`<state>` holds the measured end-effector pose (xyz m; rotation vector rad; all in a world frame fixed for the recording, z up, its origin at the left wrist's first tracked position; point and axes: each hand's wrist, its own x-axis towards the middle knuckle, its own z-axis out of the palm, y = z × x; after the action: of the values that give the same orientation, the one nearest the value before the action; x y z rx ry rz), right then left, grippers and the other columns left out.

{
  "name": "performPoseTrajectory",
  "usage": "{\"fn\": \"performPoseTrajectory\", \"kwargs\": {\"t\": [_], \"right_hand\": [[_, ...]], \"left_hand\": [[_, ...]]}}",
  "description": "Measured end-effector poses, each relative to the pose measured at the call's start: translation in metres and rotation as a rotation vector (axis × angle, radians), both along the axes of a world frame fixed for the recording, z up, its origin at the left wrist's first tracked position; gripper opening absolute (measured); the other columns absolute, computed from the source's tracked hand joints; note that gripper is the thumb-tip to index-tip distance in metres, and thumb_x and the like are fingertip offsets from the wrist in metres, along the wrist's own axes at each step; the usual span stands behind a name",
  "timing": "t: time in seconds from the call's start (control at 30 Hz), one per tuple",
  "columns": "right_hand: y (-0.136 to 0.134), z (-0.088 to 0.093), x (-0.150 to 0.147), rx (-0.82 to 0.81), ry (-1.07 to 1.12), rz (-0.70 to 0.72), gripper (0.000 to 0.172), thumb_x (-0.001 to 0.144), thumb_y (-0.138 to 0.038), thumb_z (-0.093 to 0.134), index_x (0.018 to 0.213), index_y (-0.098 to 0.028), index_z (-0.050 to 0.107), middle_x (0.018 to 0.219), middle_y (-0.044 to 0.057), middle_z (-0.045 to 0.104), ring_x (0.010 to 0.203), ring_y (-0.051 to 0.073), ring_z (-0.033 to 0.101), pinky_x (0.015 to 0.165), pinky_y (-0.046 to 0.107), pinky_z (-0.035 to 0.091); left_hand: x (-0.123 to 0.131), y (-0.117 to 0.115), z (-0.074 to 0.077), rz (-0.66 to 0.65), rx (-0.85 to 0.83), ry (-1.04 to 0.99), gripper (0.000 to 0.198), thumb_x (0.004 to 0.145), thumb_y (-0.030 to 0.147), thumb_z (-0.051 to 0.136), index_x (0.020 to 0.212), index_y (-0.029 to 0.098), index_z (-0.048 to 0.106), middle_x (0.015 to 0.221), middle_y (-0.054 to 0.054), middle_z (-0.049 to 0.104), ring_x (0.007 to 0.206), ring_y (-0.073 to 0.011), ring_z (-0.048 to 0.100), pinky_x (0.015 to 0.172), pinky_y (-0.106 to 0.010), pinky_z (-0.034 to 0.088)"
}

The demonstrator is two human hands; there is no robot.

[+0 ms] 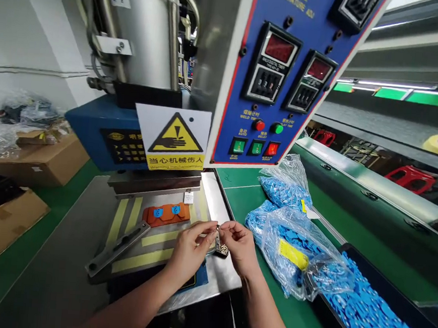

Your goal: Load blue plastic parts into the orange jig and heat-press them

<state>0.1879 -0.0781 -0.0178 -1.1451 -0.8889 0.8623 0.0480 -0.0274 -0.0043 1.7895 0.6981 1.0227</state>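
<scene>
My left hand (192, 245) and my right hand (240, 246) meet in front of the press, fingertips pinched together around a tiny metallic piece (218, 227). Its shape is too small to tell. Just below the fingertips sits a small dark container of shiny metal bits (223, 250), partly hidden by my hands. To the left, an orange mould block (166, 214) holds two blue pieces (158, 213) on the press plate. A metal bar (117, 249) lies slanted at the plate's left side.
The press head (152, 184) with a warning sign (173, 139) hangs over the plate. Bags of blue parts (292, 240) and a black tray of blue parts (373, 302) stand at right. Cardboard boxes (40, 165) are at left.
</scene>
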Motion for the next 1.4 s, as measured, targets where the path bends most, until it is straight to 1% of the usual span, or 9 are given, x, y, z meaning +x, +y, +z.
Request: {"fn": "performPoseTrajectory", "kwargs": {"t": [0.17,0.23,0.4,0.53,0.67,0.83,1.03,1.2,1.4], "right_hand": [[0.002,0.018,-0.031,0.109,-0.439,-0.134,0.008,0.078,-0.025,0.062,0.073,-0.020,0.064,0.064,-0.002,0.056,0.058,0.011,0.048,0.056,0.024,0.040],[0.004,0.018,-0.040,0.125,-0.455,-0.122,0.007,0.079,-0.024,0.062,0.075,-0.020,0.065,0.067,-0.001,0.058,0.061,0.012,0.051,0.059,0.025,0.042],[0.014,0.013,-0.055,0.075,0.120,0.054,0.025,0.073,-0.029,0.072,0.097,-0.022,0.069,0.069,-0.002,0.060,0.059,0.009,0.052,0.060,0.023,0.044],[0.021,0.014,-0.060,0.000,0.464,0.170,0.027,0.066,-0.028,0.079,0.091,-0.020,0.073,0.063,-0.003,0.057,0.055,0.007,0.048,0.056,0.019,0.043],[0.027,0.019,-0.066,-0.039,0.621,0.223,0.023,0.062,-0.021,0.081,0.084,-0.017,0.074,0.069,0.000,0.059,0.059,0.007,0.050,0.056,0.018,0.046],[0.031,0.022,-0.075,-0.038,0.684,0.259,0.021,0.062,-0.016,0.082,0.081,-0.015,0.073,0.072,0.000,0.060,0.062,0.006,0.051,0.058,0.014,0.047],[0.035,0.021,-0.080,-0.059,0.659,0.290,0.018,0.066,-0.017,0.080,0.082,-0.015,0.073,0.073,0.000,0.060,0.065,0.006,0.053,0.060,0.013,0.048],[0.038,0.021,-0.081,-0.079,0.650,0.302,0.023,0.065,-0.017,0.081,0.087,-0.016,0.072,0.072,-0.001,0.059,0.065,0.006,0.053,0.060,0.013,0.047],[0.041,0.016,-0.079,-0.124,0.490,0.259,0.020,0.066,-0.022,0.080,0.084,-0.018,0.072,0.067,-0.002,0.059,0.060,0.006,0.051,0.056,0.015,0.044]], "left_hand": [[-0.001,0.003,0.003,0.123,-0.114,-0.155,0.019,0.081,0.035,0.062,0.084,0.018,0.070,0.080,-0.005,0.072,0.075,-0.0189,0.068,0.068,-0.029,0.056],[-0.009,0.004,0.002,0.147,-0.186,-0.197,0.021,0.079,0.037,0.063,0.081,0.017,0.069,0.077,-0.005,0.072,0.072,-0.0188,0.067,0.067,-0.029,0.056],[-0.038,0.002,0.007,0.162,-0.420,-0.263,0.029,0.078,0.045,0.063,0.083,0.017,0.066,0.076,-0.005,0.071,0.068,-0.0181,0.068,0.065,-0.030,0.057],[-0.066,0.003,0.012,0.168,-0.458,-0.281,0.028,0.072,0.042,0.070,0.082,0.016,0.067,0.076,-0.004,0.072,0.070,-0.0178,0.068,0.066,-0.028,0.057],[-0.091,0.009,0.012,0.200,-0.421,-0.250,0.025,0.068,0.039,0.073,0.079,0.017,0.070,0.070,-0.003,0.071,0.067,-0.0173,0.067,0.064,-0.027,0.056],[-0.112,0.016,0.011,0.159,-0.453,-0.182,0.025,0.072,0.038,0.070,0.087,0.018,0.072,0.083,-0.004,0.075,0.077,-0.0202,0.070,0.072,-0.029,0.058],[-0.124,0.023,0.011,0.123,-0.338,-0.173,0.016,0.076,0.032,0.066,0.086,0.020,0.071,0.083,-0.002,0.075,0.080,-0.0185,0.070,0.077,-0.028,0.058],[-0.127,0.023,0.007,0.173,-0.186,-0.125,0.013,0.079,0.029,0.064,0.085,0.019,0.070,0.082,-0.001,0.074,0.078,-0.0167,0.070,0.073,-0.024,0.057],[-0.140,0.030,0.011,0.224,0.127,0.111,0.014,0.085,0.027,0.058,0.086,0.020,0.069,0.081,0.000,0.074,0.075,-0.0140,0.068,0.069,-0.020,0.052]]}}
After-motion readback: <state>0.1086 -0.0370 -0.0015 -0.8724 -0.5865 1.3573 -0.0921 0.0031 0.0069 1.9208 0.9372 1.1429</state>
